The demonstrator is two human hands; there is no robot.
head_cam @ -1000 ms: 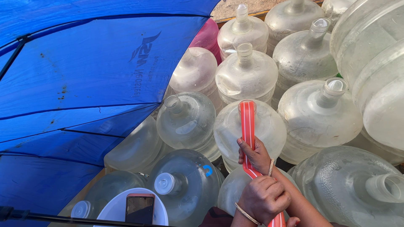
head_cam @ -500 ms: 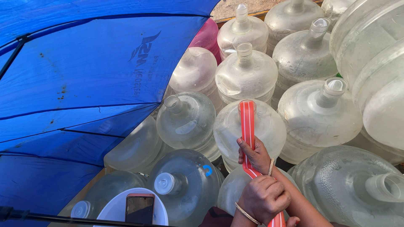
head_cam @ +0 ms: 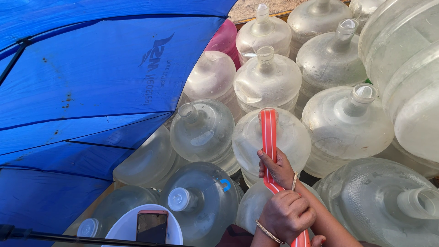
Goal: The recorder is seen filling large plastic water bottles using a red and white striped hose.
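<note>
Setting: an outdoor stack of large clear plastic water jugs under a blue canopy (head_cam: 91, 82), with a strip of sandy ground (head_cam: 256, 8) at the top edge.
Nearest edge: a white bowl (head_cam: 123, 228) at the bottom holds a dark phone (head_cam: 152, 226) standing on end; a thin dark pole (head_cam: 55, 237) crosses in front.
Left hand: the left hand (head_cam: 287, 214) is closed in a fist around the lower part of a flat red and white striped hose (head_cam: 269, 137); a thin bracelet (head_cam: 267, 232) sits on the wrist.
Right hand: the right hand (head_cam: 276, 167) grips the same hose just above the other hand, fingers wrapped fully around it; a bracelet (head_cam: 294, 180) shows on this wrist too.
Hose: it rises from between the hands, and its upper end sits at the mouth of the middle jug (head_cam: 272, 137).
Near jugs: a capped jug (head_cam: 201, 201) lies on its side left of the hands; an open-necked jug (head_cam: 388, 201) lies to the right.
Farther jugs: more upright jugs fill the rows beyond, one with an open neck (head_cam: 352, 119) just right of the middle jug.
Far back: a pink jug (head_cam: 224, 39) is partly hidden by the canopy edge.
</note>
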